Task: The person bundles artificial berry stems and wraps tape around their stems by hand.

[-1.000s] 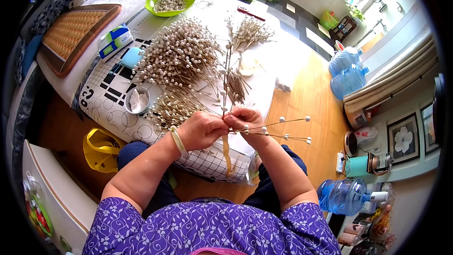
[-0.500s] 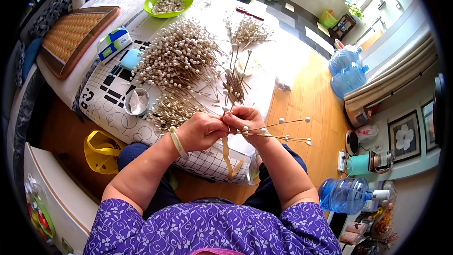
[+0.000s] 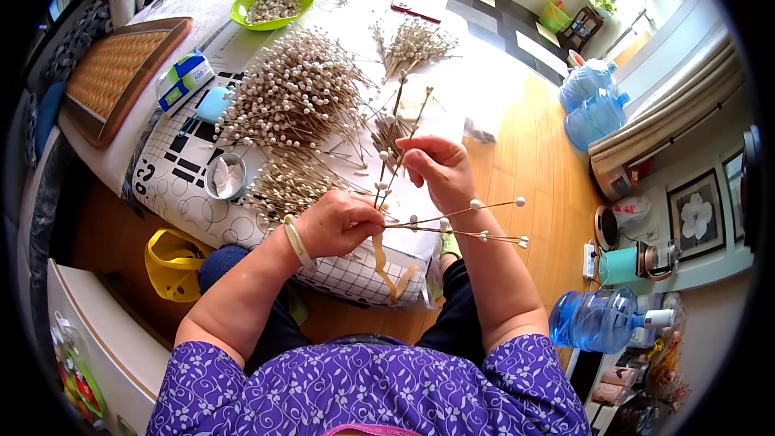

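My left hand [image 3: 337, 224] pinches the joint of a branched spray of thin stems with white buds [image 3: 462, 232]. Some stems point right, others point up toward the far side. A tan tape strip [image 3: 379, 262] hangs from that joint. Up and to the right, my right hand [image 3: 440, 168] has its thumb and forefinger close together beside an upright stem; whether they grip it is not clear. Beyond my hands lie a large heap of white-budded stems [image 3: 295, 93], a smaller bundle [image 3: 412, 44] and, nearer, a pale-budded bunch [image 3: 295, 186].
On the table are a green bowl of buds [image 3: 273, 8], a tissue pack [image 3: 186, 81], a light blue case [image 3: 213, 105] and a small cup [image 3: 225, 176]. A yellow bag [image 3: 173, 265] is at the lower left. Large water bottles [image 3: 593, 320] stand at right.
My right hand has left the joint and moved up and away along the upright stems. My left hand still pinches the joint. The view has shifted slightly.
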### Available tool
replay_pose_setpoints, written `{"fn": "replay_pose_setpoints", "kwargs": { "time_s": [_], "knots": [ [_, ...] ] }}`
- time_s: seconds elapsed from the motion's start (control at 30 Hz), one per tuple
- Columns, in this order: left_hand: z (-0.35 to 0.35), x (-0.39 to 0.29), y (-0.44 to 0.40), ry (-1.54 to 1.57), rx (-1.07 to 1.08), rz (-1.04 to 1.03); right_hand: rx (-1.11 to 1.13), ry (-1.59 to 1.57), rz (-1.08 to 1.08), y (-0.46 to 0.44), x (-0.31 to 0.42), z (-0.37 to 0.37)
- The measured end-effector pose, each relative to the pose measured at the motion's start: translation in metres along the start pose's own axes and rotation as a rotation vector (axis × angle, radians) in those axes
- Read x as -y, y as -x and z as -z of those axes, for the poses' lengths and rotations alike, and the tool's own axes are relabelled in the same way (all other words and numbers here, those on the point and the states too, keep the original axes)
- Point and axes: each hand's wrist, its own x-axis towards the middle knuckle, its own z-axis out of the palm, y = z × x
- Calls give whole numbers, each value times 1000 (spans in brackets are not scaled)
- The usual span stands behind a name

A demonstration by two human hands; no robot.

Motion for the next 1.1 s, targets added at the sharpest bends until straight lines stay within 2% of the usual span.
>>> {"fn": "replay_pose_setpoints", "kwargs": {
  "time_s": [0.13,0.27,0.4,0.6,0.67,0.8,1.1],
  "knots": [
    [-2,1,0,-7,15,-15,81,-9,9,-5,1,4],
    [-5,3,-2,-26,-23,-56,58,-281,-64,-1,-2,0],
    [-6,0,-3,-13,-13,-49,39,-384,-36,2,-8,-2],
    [-4,0,-1,-22,-34,-72,78,-193,-27,1,-7,0],
    [-4,0,-1,-25,-16,-56,65,-36,67,2,-4,-8],
    [-5,0,-1,-64,33,-51,40,-101,68,-2,0,-16],
    [-7,0,-2,-68,-4,-61,11,-167,71,-4,-6,-12]
  ]
}}
